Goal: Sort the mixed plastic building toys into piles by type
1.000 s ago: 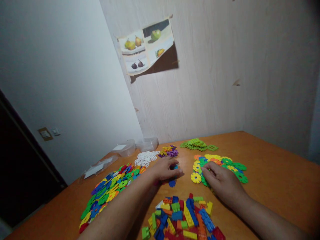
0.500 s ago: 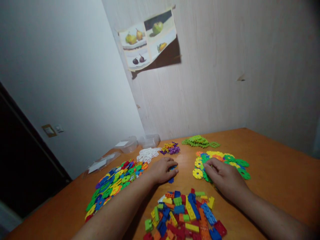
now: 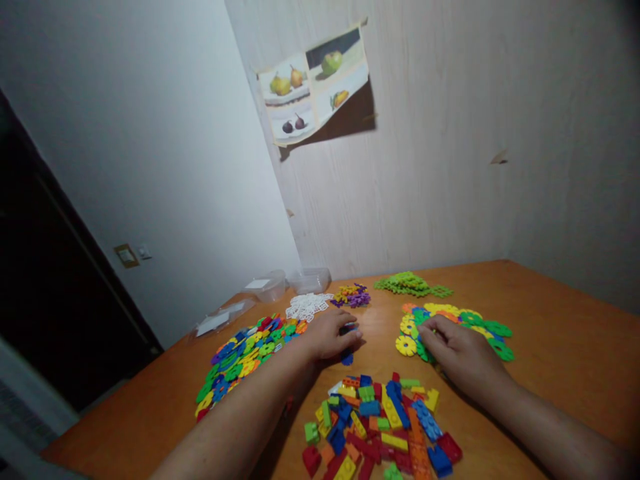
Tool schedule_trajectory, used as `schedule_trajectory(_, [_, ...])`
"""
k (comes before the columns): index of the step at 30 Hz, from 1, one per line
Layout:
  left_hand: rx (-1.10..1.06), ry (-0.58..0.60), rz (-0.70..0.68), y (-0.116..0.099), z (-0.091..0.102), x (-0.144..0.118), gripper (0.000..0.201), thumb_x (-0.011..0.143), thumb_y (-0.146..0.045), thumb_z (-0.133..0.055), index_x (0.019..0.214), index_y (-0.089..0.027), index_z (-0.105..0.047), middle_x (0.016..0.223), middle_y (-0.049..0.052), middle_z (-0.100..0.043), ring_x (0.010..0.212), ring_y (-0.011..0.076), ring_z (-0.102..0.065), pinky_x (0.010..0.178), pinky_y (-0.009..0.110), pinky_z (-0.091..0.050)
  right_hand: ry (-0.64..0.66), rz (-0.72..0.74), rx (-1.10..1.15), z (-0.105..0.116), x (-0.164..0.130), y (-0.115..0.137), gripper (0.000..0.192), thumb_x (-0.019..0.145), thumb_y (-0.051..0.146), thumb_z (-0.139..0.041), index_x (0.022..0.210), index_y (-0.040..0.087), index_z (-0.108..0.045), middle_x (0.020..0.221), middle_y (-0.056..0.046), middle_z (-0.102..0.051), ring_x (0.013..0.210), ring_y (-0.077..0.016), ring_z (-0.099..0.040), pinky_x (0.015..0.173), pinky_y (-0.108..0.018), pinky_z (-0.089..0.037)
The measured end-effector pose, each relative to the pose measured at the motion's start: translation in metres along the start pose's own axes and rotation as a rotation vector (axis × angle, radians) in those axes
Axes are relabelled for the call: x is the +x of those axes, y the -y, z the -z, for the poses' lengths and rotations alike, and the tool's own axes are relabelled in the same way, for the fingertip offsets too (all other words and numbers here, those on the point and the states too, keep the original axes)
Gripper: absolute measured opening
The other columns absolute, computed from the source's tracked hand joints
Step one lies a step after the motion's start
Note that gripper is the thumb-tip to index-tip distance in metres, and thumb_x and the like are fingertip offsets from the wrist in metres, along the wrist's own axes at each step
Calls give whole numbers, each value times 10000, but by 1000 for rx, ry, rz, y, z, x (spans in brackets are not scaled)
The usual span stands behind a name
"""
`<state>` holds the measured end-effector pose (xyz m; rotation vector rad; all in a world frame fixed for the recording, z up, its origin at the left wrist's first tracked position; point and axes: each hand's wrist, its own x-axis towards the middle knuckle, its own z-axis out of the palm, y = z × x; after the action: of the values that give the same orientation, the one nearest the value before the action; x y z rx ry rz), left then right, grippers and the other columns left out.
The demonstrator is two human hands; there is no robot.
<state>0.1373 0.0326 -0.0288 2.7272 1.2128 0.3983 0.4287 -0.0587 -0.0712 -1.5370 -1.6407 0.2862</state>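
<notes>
In the head view my left hand (image 3: pixel 334 335) rests palm down near the middle of the table, its fingers curled over blue flower-shaped plastic discs (image 3: pixel 348 359). A bit of blue shows between thumb and fingers; the rest is covered by the hand. At the right, my right hand (image 3: pixel 463 350) is closed, thumb against the fingers, at the near left side of a pile of yellow, green, orange and blue flower discs (image 3: pixel 406 345). Whatever its fingertips hold is hidden. Between my forearms lies a heap of coloured building bricks (image 3: pixel 370 408).
Left of my arm spreads a large pile of mixed discs (image 3: pixel 245 353). Farther back are white lattice pieces (image 3: pixel 307 305), purple and yellow pieces (image 3: pixel 354 297), green linking pieces (image 3: pixel 407 285) and clear plastic containers (image 3: pixel 270 287). A fruit picture (image 3: pixel 317 87) hangs on the wall.
The whole view has shifted, so everything appears farther right. My left fingers look slightly more spread above the blue discs. My right hand stays closed at its pile.
</notes>
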Motion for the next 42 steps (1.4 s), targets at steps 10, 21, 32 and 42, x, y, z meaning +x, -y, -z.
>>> schedule_trajectory(10, [-303,-318,198,26,58,-55,489,988,-560,-451,996,-148,-714,980,71,-733,954,234,-651,877,338,-522,21,11,-15,2,2,-4,404,962,577,-445,839,242,-634,691,-1,-650,693,-195,-625,616,-286,-375])
schedule_trajectory(21, [-253,-638,441,22,49,-180,389,947,-488,-551,1088,-181,-745,1114,101,-752,1059,257,-678,987,393,-503,3,70,-90,3,3,-12,382,958,562,-460,883,252,-669,760,-44,-700,720,-234,-657,628,-324,-411])
schedule_trajectory(32, [26,-860,851,56,16,-261,527,944,-578,-391,1031,-171,-713,1056,143,-719,1066,301,-645,991,440,-487,-47,60,-123,12,8,-8,436,918,606,-448,800,235,-644,696,-31,-667,681,-215,-613,615,-309,-377])
schedule_trajectory(42, [-119,-778,998,81,7,-253,663,976,-645,-298,1214,-135,-649,1286,180,-669,1247,300,-597,1067,435,-450,-288,-53,-98,33,13,-21,476,960,600,-402,865,217,-668,765,-79,-680,725,-224,-605,653,-329,-389])
